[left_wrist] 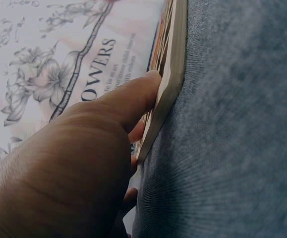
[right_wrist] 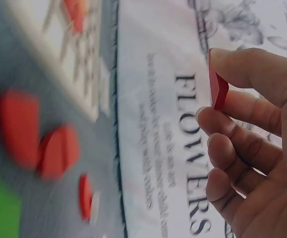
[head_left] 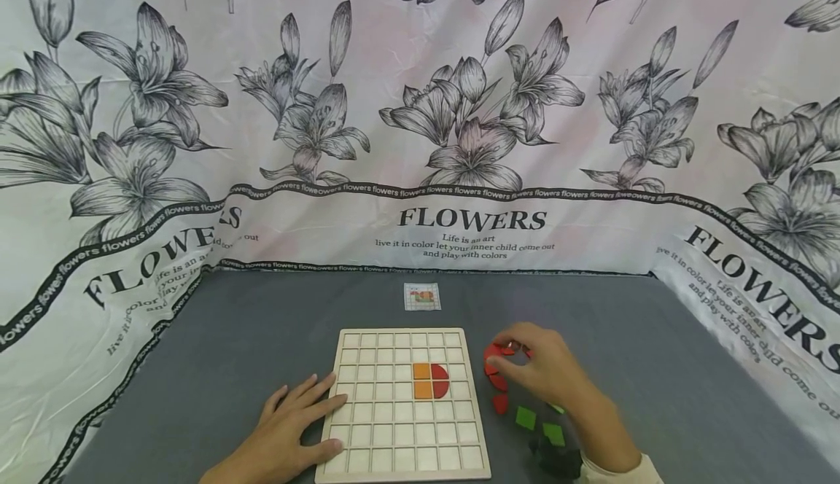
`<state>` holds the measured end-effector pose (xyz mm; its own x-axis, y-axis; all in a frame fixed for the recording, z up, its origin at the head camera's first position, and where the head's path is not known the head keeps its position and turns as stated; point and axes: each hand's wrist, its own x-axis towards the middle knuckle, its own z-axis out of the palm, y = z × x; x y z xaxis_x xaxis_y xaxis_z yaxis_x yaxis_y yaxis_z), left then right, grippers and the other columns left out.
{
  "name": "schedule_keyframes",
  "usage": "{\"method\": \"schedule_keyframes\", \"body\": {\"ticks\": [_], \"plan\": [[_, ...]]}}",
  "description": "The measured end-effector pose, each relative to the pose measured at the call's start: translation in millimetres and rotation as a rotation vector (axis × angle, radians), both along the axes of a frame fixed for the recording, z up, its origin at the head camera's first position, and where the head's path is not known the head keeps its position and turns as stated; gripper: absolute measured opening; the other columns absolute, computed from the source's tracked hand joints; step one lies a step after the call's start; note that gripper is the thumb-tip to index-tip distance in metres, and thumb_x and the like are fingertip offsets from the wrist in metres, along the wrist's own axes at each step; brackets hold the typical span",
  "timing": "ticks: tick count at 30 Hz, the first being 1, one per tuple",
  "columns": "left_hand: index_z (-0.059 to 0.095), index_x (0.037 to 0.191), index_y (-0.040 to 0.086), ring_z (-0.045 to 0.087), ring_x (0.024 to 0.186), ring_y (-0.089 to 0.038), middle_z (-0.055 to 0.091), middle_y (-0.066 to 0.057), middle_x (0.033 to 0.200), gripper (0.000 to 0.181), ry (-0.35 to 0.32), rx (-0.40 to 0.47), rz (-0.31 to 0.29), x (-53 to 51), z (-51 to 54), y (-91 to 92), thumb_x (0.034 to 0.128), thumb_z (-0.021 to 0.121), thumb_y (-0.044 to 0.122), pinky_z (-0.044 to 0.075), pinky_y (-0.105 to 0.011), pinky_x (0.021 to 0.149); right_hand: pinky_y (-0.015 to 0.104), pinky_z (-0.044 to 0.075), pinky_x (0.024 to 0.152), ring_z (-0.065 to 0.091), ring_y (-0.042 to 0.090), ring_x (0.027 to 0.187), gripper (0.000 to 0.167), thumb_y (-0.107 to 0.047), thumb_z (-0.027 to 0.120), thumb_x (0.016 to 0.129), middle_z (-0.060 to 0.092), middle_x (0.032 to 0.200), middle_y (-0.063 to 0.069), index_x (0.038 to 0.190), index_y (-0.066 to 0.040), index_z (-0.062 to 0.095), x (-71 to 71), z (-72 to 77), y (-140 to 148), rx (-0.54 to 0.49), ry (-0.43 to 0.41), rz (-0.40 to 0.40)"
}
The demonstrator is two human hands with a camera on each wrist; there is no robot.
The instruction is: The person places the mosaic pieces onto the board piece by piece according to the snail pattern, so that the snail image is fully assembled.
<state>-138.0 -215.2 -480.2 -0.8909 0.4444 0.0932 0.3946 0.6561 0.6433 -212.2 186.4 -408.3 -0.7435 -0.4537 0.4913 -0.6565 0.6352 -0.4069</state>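
Note:
A pale wooden grid board (head_left: 381, 412) lies on the grey cloth. Two orange square tiles (head_left: 423, 371) sit in its cells, beside two red quarter-round tiles (head_left: 440, 389) that form a half circle. My left hand (head_left: 289, 422) rests spread on the board's left border; in the left wrist view its thumb (left_wrist: 133, 96) touches the board's edge (left_wrist: 169, 82). Right of the board is my right hand (head_left: 547, 360), above a group of red pieces (head_left: 500, 403). It pinches a small red tile (right_wrist: 218, 84) between thumb and fingers; its full shape is hard to tell.
A small picture card (head_left: 421, 297) on a grid lies behind the board. Green square tiles (head_left: 526, 418) lie near my right forearm, which hides part of the area. A dark object (head_left: 556, 461) is beside that wrist. Flower-printed cloth (head_left: 472, 251) stands around the table.

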Motion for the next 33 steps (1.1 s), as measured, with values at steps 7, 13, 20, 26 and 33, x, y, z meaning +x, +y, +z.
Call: {"method": "schedule_keyframes", "body": {"ticks": [7,13,20,26,33], "plan": [[0.055,0.140,0.020,0.025,0.137,-0.043,0.035,-0.009,0.152,0.057,0.013,-0.002,-0.006,0.6,1.4,0.2,0.0917,0.061,0.049,0.008,-0.073,0.096,0.032,0.050,0.064,0.057,0.016,0.076,0.019,-0.013,0.082,0.078,0.063,0.090,-0.012,0.096,-0.012,0.074,-5.0,14.1,-35,-0.062,0.005,0.069],[0.055,0.140,0.019,0.024,0.137,-0.044,0.036,-0.010,0.151,0.056,0.001,0.007,-0.007,0.3,1.6,0.3,0.0918,0.062,0.047,0.007,-0.073,0.096,0.030,0.047,0.064,0.054,0.016,0.075,0.020,-0.013,0.082,0.078,0.064,0.088,-0.011,0.097,-0.009,0.075,-8.0,19.6,-64,-0.132,0.028,0.122],[0.055,0.140,0.019,0.025,0.137,-0.044,0.036,-0.010,0.151,0.055,-0.001,0.008,-0.006,0.3,0.5,0.5,0.0924,0.061,0.047,0.007,-0.073,0.096,0.035,0.049,0.066,0.055,0.016,0.079,0.019,-0.020,0.079,0.082,0.065,0.091,-0.010,0.098,-0.011,0.075,-8.6,19.5,-93,-0.179,-0.085,0.098],[0.056,0.139,0.019,0.024,0.137,-0.043,0.035,-0.010,0.152,0.055,-0.010,0.005,-0.002,0.6,-0.1,1.2,0.0923,0.061,0.047,0.007,-0.072,0.096,0.039,0.049,0.073,0.056,0.019,0.085,0.014,-0.022,0.077,0.085,0.063,0.093,-0.012,0.096,-0.015,0.073,-11.2,7.4,-109,-0.189,-0.181,0.103],[0.056,0.139,0.021,0.022,0.139,-0.042,0.033,-0.008,0.153,0.062,-0.036,-0.012,0.023,0.2,2.7,2.3,0.0890,0.060,0.056,0.003,-0.070,0.098,0.033,0.047,0.070,0.052,0.018,0.084,0.018,-0.022,0.078,0.084,0.060,0.092,-0.009,0.098,-0.011,0.073,-14.4,-12.4,-117,-0.124,-0.249,0.064]]}}
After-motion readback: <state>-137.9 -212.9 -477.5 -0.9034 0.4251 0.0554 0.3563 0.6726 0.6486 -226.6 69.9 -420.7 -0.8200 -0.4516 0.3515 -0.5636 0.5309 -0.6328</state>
